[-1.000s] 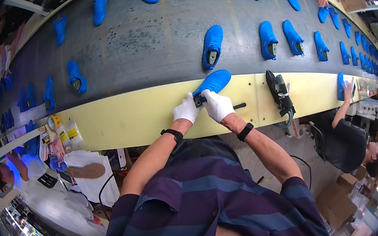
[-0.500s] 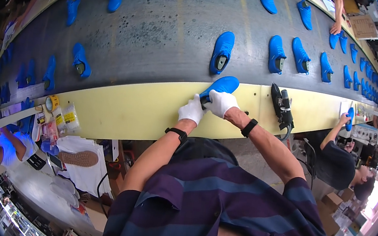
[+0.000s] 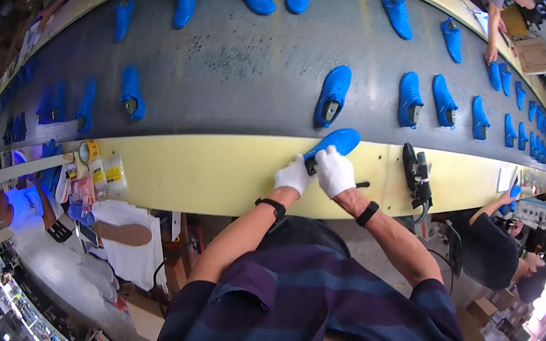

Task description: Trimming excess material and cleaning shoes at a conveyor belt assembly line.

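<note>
A bright blue shoe (image 3: 338, 140) points its toe away and to the right, over the near edge of the belt. My left hand (image 3: 293, 174), in a white glove, is closed at the heel end of this shoe. My right hand (image 3: 335, 170), also gloved in white, grips the shoe's right side near its opening. A dark patch shows at the opening between my hands; the fingertips are partly hidden. Just beyond lies another blue shoe (image 3: 333, 96) with a greenish insert in its opening. Beside my right wrist is a small dark handle-like piece (image 3: 362, 184).
Blue shoes stand in rows on the grey conveyor belt (image 3: 228, 90). Along the yellow ledge (image 3: 198, 168) lies a black hand tool (image 3: 416, 171) with a hose. Yellow tape (image 3: 88, 150) and a brown sole (image 3: 122, 233) are at left. A co-worker (image 3: 492, 248) holds a shoe at right.
The whole scene sits lower and further right in the picture. My right hand has turned at the shoe's opening, and more of the small dark handle-like piece shows. Both hands stay on the shoe.
</note>
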`<state>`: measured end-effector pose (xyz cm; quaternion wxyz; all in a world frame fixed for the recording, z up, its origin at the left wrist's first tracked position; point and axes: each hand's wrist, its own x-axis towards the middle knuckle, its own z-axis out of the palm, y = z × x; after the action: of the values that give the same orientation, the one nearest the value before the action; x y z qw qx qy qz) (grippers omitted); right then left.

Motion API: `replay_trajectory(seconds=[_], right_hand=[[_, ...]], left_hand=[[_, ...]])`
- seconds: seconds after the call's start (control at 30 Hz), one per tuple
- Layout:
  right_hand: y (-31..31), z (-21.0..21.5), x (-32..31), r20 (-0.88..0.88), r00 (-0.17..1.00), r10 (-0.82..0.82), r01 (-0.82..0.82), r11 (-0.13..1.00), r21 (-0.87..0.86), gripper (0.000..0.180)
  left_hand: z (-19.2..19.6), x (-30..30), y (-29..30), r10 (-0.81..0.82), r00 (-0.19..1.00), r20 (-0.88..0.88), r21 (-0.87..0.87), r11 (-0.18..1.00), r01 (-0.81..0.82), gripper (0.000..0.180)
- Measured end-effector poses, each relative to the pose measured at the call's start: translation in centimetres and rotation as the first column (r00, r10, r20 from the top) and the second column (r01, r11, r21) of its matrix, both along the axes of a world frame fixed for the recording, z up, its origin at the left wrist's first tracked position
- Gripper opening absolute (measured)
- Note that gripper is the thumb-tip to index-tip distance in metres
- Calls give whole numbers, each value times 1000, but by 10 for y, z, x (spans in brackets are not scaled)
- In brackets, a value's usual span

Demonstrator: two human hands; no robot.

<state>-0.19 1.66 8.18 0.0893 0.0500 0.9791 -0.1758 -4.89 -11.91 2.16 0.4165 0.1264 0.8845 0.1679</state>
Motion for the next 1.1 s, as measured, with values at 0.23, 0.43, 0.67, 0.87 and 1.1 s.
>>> replay_trajectory(seconds=[0.23,0.43,0.67,0.87,1.1], right_hand=[[-7,6,-6,37,993,114,-112,993,-40,15],[3,8,-13,49,975,215,-211,975,-73,19],[16,9,-15,66,963,260,-254,963,-89,18],[9,3,-11,100,979,176,-174,984,-25,17],[-3,-7,-18,87,992,-87,94,993,-76,24]], left_hand=[[-4,3,-6,0,1000,12,1,1000,0,47],[-9,4,-5,2,1000,20,-9,1000,-2,60],[0,2,0,-18,999,32,-13,1000,18,59],[2,9,-2,2,1000,12,-7,1000,-2,54],[-4,8,-2,13,1000,-8,17,1000,-13,47]])
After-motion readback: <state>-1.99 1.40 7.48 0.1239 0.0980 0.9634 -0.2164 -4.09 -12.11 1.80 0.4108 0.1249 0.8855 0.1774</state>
